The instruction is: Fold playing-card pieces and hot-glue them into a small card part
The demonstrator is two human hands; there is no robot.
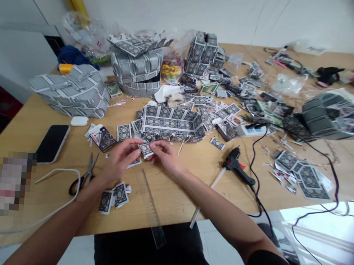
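Grasping card [146,149] in left fingers [131,157] and right fingers [159,148], between box [182,138] and worktop's [173,203] near edge, scissors [89,172] toward left edge.

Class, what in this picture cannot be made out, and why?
All in the head view:
- Underside of the held card: hidden by its upper face and the left hand and right hand.
- Ruler markings: too small and faint to read.
- White cable: cut off by the left edge.
- Lower-left item: blurred into blocks.
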